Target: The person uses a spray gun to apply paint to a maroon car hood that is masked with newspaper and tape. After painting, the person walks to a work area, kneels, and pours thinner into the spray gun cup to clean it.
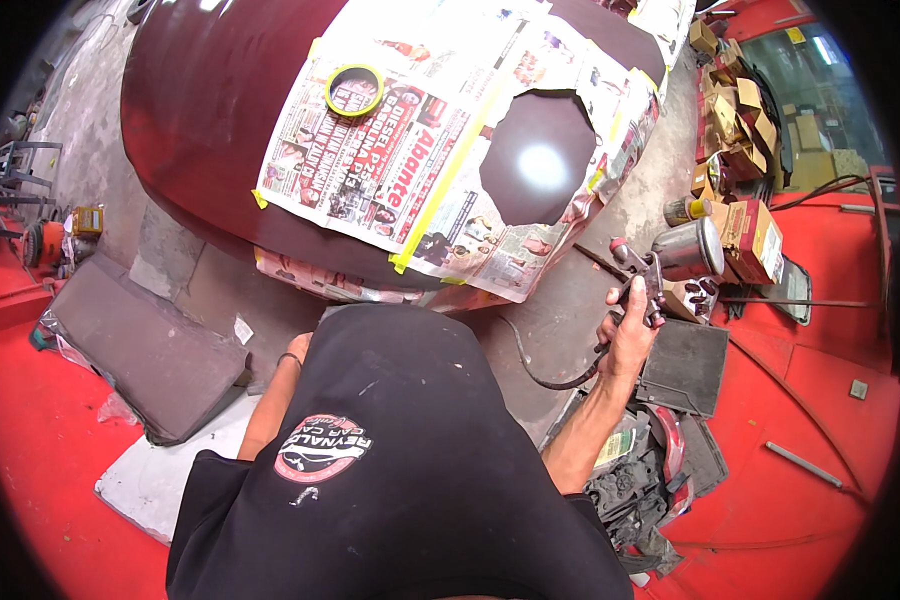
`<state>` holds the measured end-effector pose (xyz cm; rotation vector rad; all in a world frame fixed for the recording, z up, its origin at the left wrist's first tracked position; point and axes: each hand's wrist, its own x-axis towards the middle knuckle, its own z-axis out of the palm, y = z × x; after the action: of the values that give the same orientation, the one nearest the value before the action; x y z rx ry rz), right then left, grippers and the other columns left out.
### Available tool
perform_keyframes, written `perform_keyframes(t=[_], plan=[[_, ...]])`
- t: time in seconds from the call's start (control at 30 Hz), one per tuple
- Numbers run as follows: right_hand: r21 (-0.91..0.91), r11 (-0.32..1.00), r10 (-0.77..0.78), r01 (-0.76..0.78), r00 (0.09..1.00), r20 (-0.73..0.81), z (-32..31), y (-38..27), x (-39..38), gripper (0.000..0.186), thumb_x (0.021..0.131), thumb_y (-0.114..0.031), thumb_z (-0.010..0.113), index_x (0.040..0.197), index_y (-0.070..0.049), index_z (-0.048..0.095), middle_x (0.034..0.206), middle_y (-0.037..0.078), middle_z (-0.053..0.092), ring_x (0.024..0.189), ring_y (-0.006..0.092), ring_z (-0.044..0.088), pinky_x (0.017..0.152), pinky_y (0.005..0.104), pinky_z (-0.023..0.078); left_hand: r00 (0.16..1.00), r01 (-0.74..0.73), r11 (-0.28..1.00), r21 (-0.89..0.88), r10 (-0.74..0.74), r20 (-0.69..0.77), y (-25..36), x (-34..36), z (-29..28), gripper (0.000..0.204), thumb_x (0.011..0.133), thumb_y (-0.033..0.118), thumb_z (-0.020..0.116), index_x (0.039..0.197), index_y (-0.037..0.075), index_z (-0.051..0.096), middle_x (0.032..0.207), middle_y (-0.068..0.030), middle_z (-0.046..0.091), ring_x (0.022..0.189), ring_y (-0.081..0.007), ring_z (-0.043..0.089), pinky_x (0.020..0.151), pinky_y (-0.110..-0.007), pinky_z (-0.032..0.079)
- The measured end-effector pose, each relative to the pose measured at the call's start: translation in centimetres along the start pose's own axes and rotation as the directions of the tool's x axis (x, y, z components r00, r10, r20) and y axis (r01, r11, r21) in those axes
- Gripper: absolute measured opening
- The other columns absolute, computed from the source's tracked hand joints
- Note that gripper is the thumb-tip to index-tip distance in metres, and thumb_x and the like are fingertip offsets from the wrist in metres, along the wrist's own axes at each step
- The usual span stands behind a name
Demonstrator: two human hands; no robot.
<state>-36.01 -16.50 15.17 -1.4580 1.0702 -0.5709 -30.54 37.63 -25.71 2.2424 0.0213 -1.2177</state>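
Spray gun (673,256) clasped in our right grip (626,332) near the maroon car (200,120), we are facing newspaper (375,165) and yellow tape (427,215) framing an exposed dark patch (538,160), masking seemingly done, spraying perhaps remaining, our left grip (298,347) showing too little to tell.

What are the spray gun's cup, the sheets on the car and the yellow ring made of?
Cup: probably metal, smooth and silvery, judging by its bright highlights.
Sheets: apparently newspaper, thin and matte, with printed columns and photos.
Yellow ring: seemingly a tape roll, perhaps paper, its color matching the strips on the sheets; its core material is unclear.
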Motion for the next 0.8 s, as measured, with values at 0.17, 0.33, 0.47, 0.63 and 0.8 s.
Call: perform_keyframes(t=[0.17,0.33,0.47,0.63,0.8], plan=[[0.027,1.0,0.011,-0.01,0.999,-0.038,-0.4,0.1,-0.3,0.031,0.102,-0.04,0.066,0.11,-0.01,0.067,0.081,0.001,0.066,0.041,0.0057,0.037,0.037,0.0239,0.028,0.992,-0.123,0.969,0.216,0.12,0.026,-5.3,4.5,1.0,0.037,0.096,0.036,0.064,0.113,0.005,0.074,0.114,-0.0194,0.076,0.112,-0.033,0.071,0.094,-0.044,0.052],[0.171,0.985,-0.01,0.004,0.999,0.033,2.1,1.5,-1.6,0.024,0.102,-0.032,0.068,0.104,-0.009,0.073,0.086,0.0,0.07,0.047,0.0014,0.041,0.04,0.0202,0.027,0.988,-0.136,0.968,0.21,0.117,0.099,-3.9,6.4,-1.3,0.037,0.096,0.036,0.064,0.113,0.005,0.074,0.114,-0.0193,0.076,0.111,-0.0329,0.071,0.094,-0.043,0.053],[0.238,0.96,-0.179,0.149,0.978,0.111,3.6,2.6,-3.6,0.021,0.105,-0.014,0.064,0.119,0.0,0.07,0.092,-0.001,0.07,0.084,0.0064,0.064,0.076,0.0231,0.053,0.979,-0.133,0.953,0.273,0.083,0.186,-0.8,8.7,-5.0,0.037,0.095,0.036,0.065,0.113,0.005,0.074,0.114,-0.0193,0.076,0.11,-0.0327,0.072,0.094,-0.043,0.053],[0.129,0.96,-0.256,0.25,0.966,0.031,3.3,2.6,-6.8,0.042,0.096,-0.025,0.074,0.133,-0.004,0.068,0.113,0.011,0.076,0.086,0.0132,0.067,0.075,0.0314,0.056,0.96,-0.141,0.919,0.369,0.035,0.279,4.7,10.3,-7.9,0.037,0.095,0.035,0.065,0.113,0.005,0.074,0.114,-0.0192,0.076,0.11,-0.0325,0.072,0.094,-0.043,0.053],[0.034,0.984,-0.174,0.174,0.985,-0.017,2.1,1.4,-9.7,0.04,0.097,-0.024,0.072,0.134,-0.008,0.068,0.107,0.014,0.076,0.083,0.0103,0.066,0.079,0.0279,0.056,0.936,-0.195,0.873,0.448,0.029,0.352,8.4,12.4,-9.7,0.036,0.095,0.035,0.066,0.113,0.005,0.074,0.114,-0.0192,0.076,0.109,-0.0324,0.072,0.094,-0.043,0.053]])
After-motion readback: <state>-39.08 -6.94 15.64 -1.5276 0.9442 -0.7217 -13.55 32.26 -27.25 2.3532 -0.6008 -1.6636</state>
